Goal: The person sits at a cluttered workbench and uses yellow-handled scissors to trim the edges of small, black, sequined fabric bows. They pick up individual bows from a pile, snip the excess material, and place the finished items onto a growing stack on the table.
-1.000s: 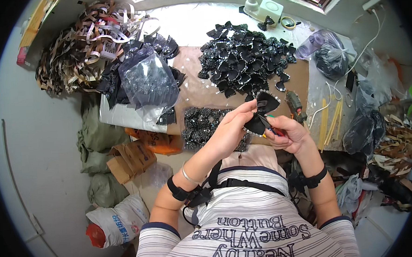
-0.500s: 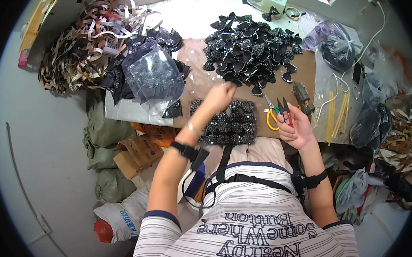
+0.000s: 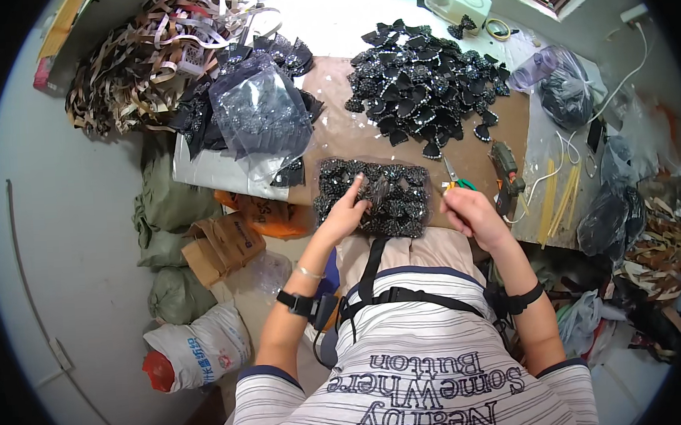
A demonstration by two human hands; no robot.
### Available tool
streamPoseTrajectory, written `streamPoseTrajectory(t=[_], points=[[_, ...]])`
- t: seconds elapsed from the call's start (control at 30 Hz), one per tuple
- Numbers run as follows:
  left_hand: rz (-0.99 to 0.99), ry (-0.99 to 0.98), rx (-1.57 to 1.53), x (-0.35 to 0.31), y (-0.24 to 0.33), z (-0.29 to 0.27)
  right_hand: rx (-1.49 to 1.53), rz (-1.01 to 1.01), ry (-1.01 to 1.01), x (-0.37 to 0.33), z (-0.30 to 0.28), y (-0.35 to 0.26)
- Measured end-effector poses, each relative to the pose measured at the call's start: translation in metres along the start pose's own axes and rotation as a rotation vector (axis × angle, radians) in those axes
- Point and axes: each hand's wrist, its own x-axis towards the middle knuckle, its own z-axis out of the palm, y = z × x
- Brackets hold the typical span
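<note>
A clear plastic tray or bag (image 3: 430,200) packed with rows of black sequined bows (image 3: 399,225) lies at the table's near edge. My left hand (image 3: 344,214) rests over its left half, index finger and thumb stretched apart on the bows. To the right of the pack, my right hand (image 3: 473,215) is closed in a loose fist; whatever is inside it is hidden. Just beyond it, scissors (image 3: 461,183) with green and orange handles lie partly covered by that hand. Farther back rises a big heap of loose black bows (image 3: 418,85) with shiny trim.
Left of the heap, a clear bag (image 3: 262,116) lies over black sequined pieces. Tangled ribbon strips (image 3: 140,61) pile up at far left. A glue gun (image 3: 506,165), yellow glue sticks (image 3: 559,201), a white cord (image 3: 542,167) and a bagged dark bundle (image 3: 565,97) are at right.
My left hand has come back from near the heap onto the packed bows. My right hand has moved slightly left and curled; the small red-and-black snips it held no longer show.
</note>
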Motion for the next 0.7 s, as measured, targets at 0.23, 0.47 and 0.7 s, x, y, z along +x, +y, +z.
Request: streamPoseTrajectory(t=[0.23, 0.47, 0.7], points=[[0.045, -0.144, -0.839, -0.059, 0.097, -0.015, -0.548, -0.253, 0.103, 0.008, 0.043, -0.029], [0.205, -0.131, -0.73, -0.085, 0.129, -0.003, -0.9, -0.363, 0.194, -0.007, 0.055, -0.066], [0.275, -0.13, -0.569, -0.09, 0.132, 0.004, -1.045, -0.413, 0.182, -0.013, 0.053, -0.076]])
